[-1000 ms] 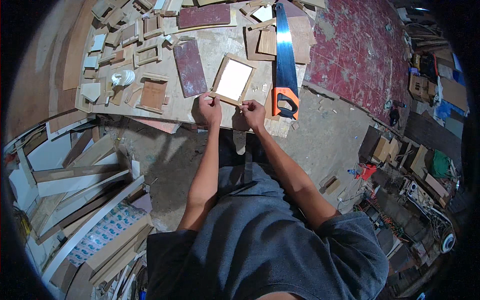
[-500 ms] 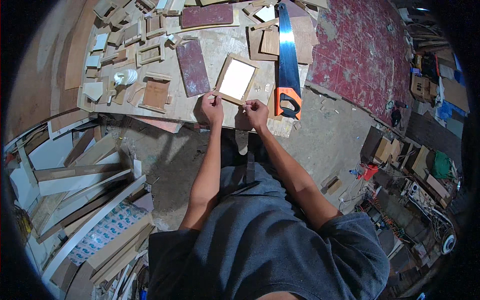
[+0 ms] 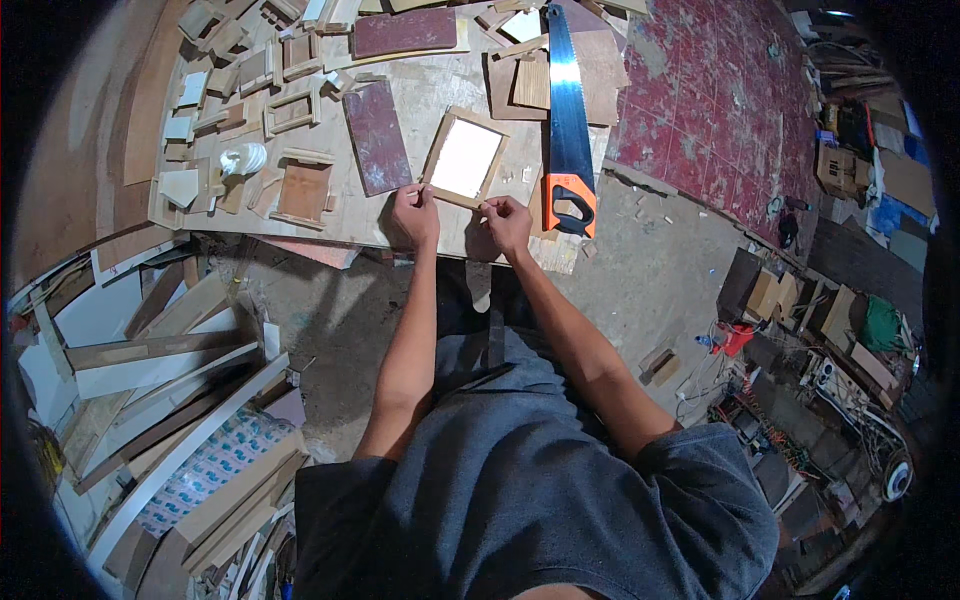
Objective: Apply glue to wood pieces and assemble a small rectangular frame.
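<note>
A small wooden frame with a white panel inside lies on the workbench. My left hand pinches its near left corner. My right hand grips the near edge toward the right corner. Both hands rest at the bench's front edge. A hand saw with an orange handle lies just right of the frame. A dark red board lies just left of it.
Several small wooden frames and offcuts cover the bench's left part, with a white bulb-shaped object. Long boards and planks are stacked on the floor at left. Boxes and clutter stand at right, beside a red patterned floor.
Both hands have stayed on the frame's near edge; the frame has shifted only slightly on the bench.
</note>
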Demonstrator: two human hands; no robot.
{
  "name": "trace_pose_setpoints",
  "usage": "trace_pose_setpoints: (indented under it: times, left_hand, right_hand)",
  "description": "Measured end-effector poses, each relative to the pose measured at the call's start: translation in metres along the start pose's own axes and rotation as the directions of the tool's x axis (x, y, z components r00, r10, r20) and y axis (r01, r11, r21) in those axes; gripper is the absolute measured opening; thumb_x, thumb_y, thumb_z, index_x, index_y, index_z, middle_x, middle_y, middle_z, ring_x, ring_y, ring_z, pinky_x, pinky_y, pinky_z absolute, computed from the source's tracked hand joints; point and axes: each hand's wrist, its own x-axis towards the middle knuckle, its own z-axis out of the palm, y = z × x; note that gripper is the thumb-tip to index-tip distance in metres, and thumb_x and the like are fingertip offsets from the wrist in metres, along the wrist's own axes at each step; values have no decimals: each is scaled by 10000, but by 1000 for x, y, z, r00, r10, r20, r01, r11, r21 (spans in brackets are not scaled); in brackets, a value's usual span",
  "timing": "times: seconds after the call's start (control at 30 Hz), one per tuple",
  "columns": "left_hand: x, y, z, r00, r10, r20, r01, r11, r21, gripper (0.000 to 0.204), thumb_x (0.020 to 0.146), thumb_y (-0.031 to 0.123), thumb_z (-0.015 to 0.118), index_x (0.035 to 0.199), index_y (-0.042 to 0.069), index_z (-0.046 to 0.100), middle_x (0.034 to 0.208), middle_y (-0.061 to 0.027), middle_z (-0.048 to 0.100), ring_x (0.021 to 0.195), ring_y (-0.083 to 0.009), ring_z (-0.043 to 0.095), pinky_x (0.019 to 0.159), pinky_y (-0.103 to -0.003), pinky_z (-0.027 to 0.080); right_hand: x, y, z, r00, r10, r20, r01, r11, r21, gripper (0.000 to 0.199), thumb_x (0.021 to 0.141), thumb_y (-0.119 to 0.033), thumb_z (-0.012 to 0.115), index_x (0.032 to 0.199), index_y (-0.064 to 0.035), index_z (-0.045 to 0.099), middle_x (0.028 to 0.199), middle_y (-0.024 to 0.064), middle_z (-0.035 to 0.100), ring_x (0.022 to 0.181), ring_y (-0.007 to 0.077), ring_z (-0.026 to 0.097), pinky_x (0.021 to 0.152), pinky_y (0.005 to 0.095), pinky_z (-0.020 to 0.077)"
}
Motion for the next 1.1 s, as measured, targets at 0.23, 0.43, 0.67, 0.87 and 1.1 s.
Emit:
trace_pose_setpoints:
  times: [0.23,0.43,0.67,0.87,1.1]
  left_hand:
    - [1,0,11,999,28,-38,-24,996,86,159,804,102,769,897,17,671,704,-127,699,606,-208,652,595,-355,486]
    - [5,-19,12,1000,15,-9,-15,997,-80,157,802,77,768,922,5,696,736,-126,716,634,-186,669,619,-312,512]
    - [5,-11,10,994,-106,-7,105,993,-46,140,793,66,773,906,13,710,757,-123,727,651,-168,677,619,-300,517]
    - [-1,7,14,993,-103,51,100,993,61,142,837,69,741,944,-1,680,777,-115,722,653,-157,675,586,-275,505]
    - [9,-16,12,988,-149,29,149,989,-18,157,819,146,766,938,59,714,741,-101,731,642,-189,691,593,-307,509]
  right_hand:
    - [12,9,-4,1000,-28,11,29,996,-90,119,857,-104,707,876,14,701,763,68,710,641,108,655,579,248,536]
    - [15,7,-6,999,-19,27,22,993,-115,116,848,-102,714,859,13,705,759,73,711,653,115,665,587,256,548]
    - [17,8,-5,998,32,51,-28,997,-75,114,847,-98,714,853,15,703,752,68,708,643,108,658,579,255,545]
    - [21,15,-14,998,53,40,-52,998,-46,99,840,-93,713,853,5,713,746,56,705,620,93,637,553,244,516]
    - [17,6,-9,996,64,55,-61,997,-46,81,839,-76,686,848,-5,724,751,47,707,617,89,629,562,236,501]
